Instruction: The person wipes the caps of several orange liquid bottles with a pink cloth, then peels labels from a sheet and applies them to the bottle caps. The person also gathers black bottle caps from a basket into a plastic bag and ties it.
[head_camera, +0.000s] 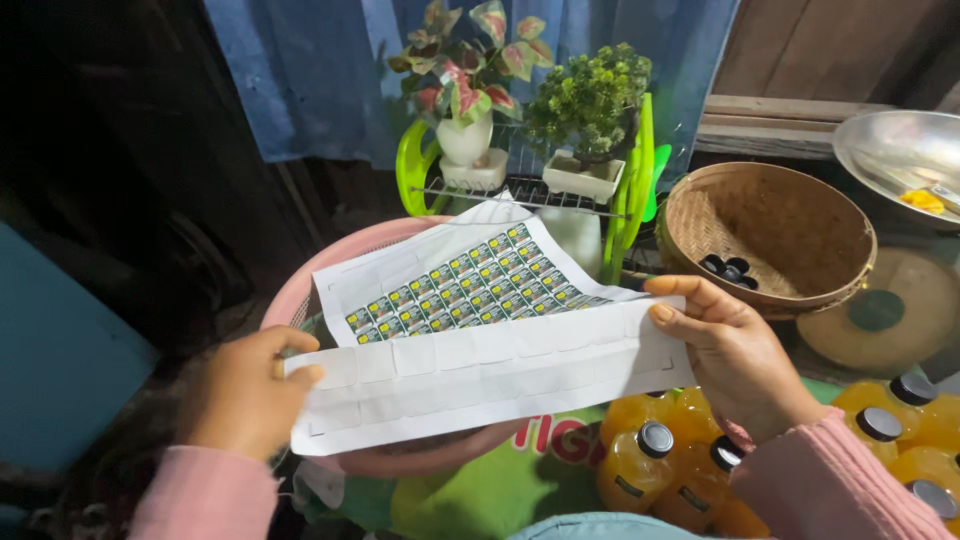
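Observation:
Both hands hold a white sticker sheet (480, 375) stretched between them. My left hand (245, 395) pinches its left edge and my right hand (730, 360) grips its right edge. The near part of the sheet is bare white backing with empty squares. The far part, folded up, carries rows of small green labels (470, 285). Pink sleeves cover both wrists. Below the sheet lies a pink round basin (310, 280).
Orange-filled bottles (655, 465) with black caps crowd the lower right. A woven basket (765, 235) holding black caps sits to the right, a metal bowl (900, 150) beyond it. Two potted plants (590, 110) stand on a green wire rack (520, 185) behind.

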